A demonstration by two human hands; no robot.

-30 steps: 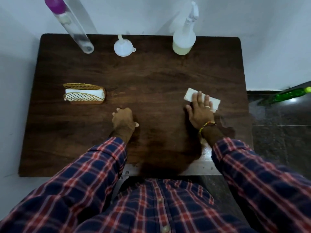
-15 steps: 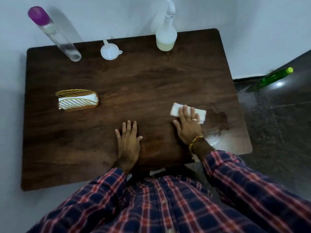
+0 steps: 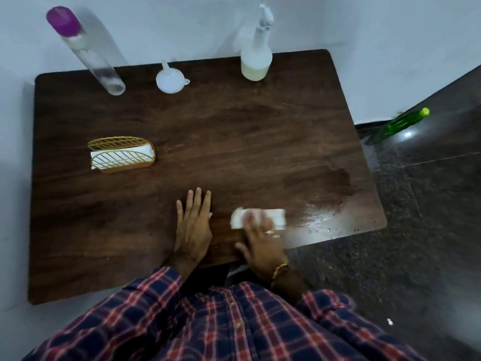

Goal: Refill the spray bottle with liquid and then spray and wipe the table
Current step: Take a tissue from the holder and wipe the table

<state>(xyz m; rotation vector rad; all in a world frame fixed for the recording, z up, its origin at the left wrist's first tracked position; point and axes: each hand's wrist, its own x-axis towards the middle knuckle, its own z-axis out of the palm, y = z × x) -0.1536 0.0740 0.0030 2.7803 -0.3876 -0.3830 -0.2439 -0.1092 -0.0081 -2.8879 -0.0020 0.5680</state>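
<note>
Pressing flat with straight fingers, my right hand [image 3: 263, 243] holds the white tissue [image 3: 277, 217] on the table [image 3: 234, 142] near its front edge. Just beside it my left hand [image 3: 194, 225] lies spread. At the back stands the spray bottle [image 3: 256, 58].

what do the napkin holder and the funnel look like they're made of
Napkin holder: likely thin metal wire with a gold finish, judging by its open lattice sides. Funnel: probably white plastic, smooth and slightly translucent, with a moulded tab on its rim.
</note>
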